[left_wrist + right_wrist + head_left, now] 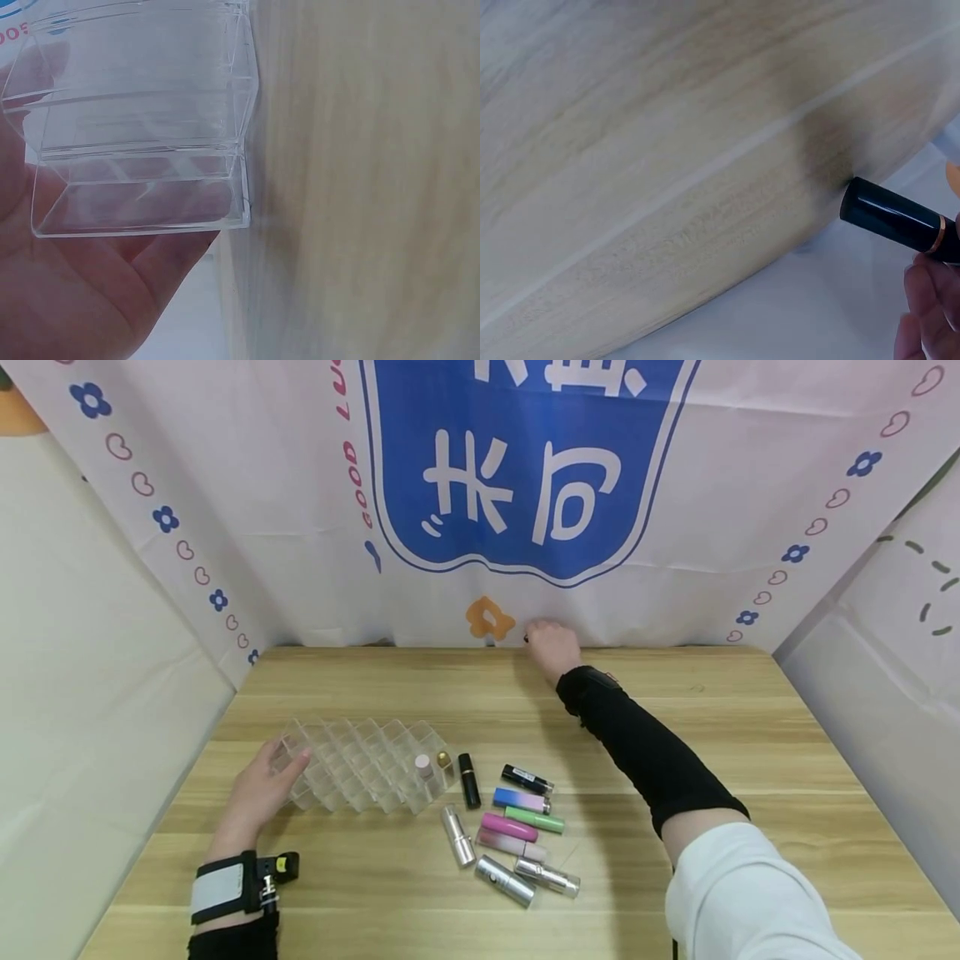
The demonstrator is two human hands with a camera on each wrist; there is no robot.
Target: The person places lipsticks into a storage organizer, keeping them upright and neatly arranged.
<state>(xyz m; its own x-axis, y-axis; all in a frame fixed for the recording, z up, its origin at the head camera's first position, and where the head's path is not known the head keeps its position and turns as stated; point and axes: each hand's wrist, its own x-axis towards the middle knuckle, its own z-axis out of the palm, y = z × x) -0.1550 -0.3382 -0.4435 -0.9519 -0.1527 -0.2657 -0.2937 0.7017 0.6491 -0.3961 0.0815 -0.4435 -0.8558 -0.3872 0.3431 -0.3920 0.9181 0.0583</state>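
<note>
A clear plastic lipstick organizer (352, 772) with diamond-shaped slots stands on the left of the table. My left hand (251, 793) grips its left end, the thumb over the near side; through the clear walls in the left wrist view, fingers (22, 142) show behind it. At the organizer's right end sit a white-capped tube (423, 766) and a gold-capped one (443, 759). Far off at the table's back edge, my right hand (553, 650) holds a black lipstick tube (892, 215) with a gold band, its free end pointing out from the fingers.
Right of the organizer lie a black tube (469, 781), another black tube (527, 778), a blue-purple one (519, 800), a green one (534, 820), a pink one (509, 827) and several silver tubes (506, 881). A printed cloth (315, 568) hangs behind the table.
</note>
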